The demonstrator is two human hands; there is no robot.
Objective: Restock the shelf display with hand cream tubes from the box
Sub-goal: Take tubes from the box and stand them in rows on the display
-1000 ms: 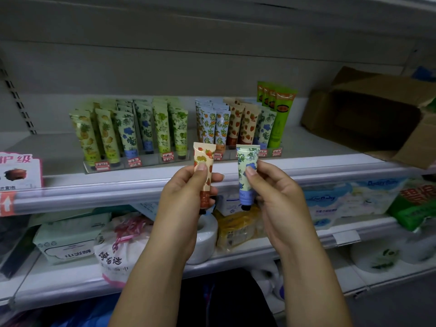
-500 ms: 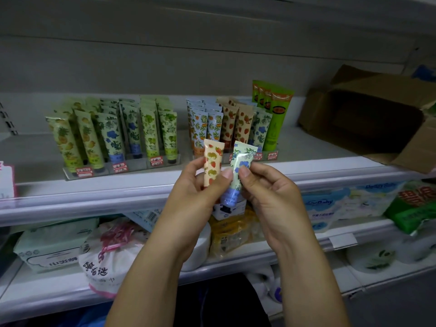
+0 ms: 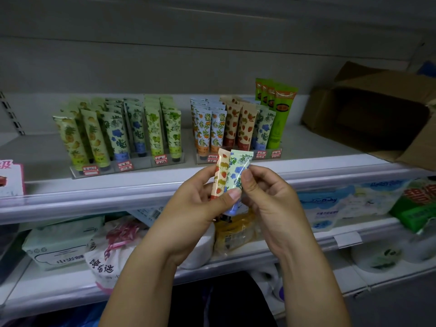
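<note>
Two hand cream tubes stand side by side in front of the shelf edge: a strawberry-print tube point(image 3: 220, 174) and a blue-flower tube point(image 3: 237, 172). My left hand point(image 3: 195, 204) grips both, its thumb pressed across the blue-flower tube. My right hand point(image 3: 269, 197) pinches the right side of the blue-flower tube with thumb and forefinger. Behind them, two clear display racks point(image 3: 127, 165) point(image 3: 238, 156) on the upper shelf hold several upright printed tubes. An open cardboard box point(image 3: 377, 114) lies on its side at the shelf's right.
Tall green tubes point(image 3: 279, 114) stand at the right rack's end. The lower shelf holds tissue packs point(image 3: 61, 241), a white bag point(image 3: 106, 258), a yellow pack point(image 3: 238, 230) and paper rolls point(image 3: 377, 253). A pink sign point(image 3: 10, 180) sits at far left.
The two tubes, first held apart with one in each hand, have come together. My left hand now grips both, and my right hand pinches the blue-flower tube's edge.
</note>
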